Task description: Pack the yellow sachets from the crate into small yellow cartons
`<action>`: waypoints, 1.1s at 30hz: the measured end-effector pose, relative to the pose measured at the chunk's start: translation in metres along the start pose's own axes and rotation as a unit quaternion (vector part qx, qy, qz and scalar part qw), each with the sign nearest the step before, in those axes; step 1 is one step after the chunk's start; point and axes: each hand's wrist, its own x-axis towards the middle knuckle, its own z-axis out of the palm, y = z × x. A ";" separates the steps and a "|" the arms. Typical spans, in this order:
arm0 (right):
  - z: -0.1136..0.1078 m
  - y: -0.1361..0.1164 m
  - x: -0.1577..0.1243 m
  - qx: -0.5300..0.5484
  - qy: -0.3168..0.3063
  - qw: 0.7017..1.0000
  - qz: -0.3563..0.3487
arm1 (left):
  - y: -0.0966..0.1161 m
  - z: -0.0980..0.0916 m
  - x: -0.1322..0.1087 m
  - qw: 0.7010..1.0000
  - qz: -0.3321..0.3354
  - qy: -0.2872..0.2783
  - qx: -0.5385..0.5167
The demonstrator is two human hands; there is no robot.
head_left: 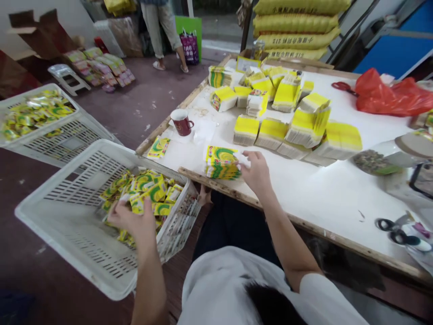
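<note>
My left hand (133,221) is inside a white plastic crate (67,225), just over a heap of small yellow-and-green packets (149,187). Its thumb and fingers are spread apart, and I see nothing gripped between them. On the table edge sits a stack of flat yellow-and-green printed packets (221,164). My right hand (257,174) is at the right side of this stack, fingertips pinched on the whitish edge of a top packet. One flat packet (158,147) lies apart to the left of the stack.
Stacked bundles of yellow-and-white packets (272,131) cover the table's middle and back. A maroon mug (181,122) stands near the left edge. To the right are a red plastic bag (389,95), a clear jar (389,153) and scissors (394,230). Another filled crate (81,131) stands left.
</note>
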 end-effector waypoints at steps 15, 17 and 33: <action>0.001 -0.011 0.018 0.002 -0.019 1.000 0.022 | 0.031 0.047 -0.072 0.846 -0.156 -0.299 -0.413; 0.002 -0.028 -0.001 0.072 -0.050 0.996 0.013 | 0.043 0.048 -0.082 0.794 -0.163 -0.298 -0.505; 0.045 -0.061 -0.080 0.362 -0.200 0.910 0.008 | 0.075 0.036 -0.098 0.689 -0.335 -0.295 -0.571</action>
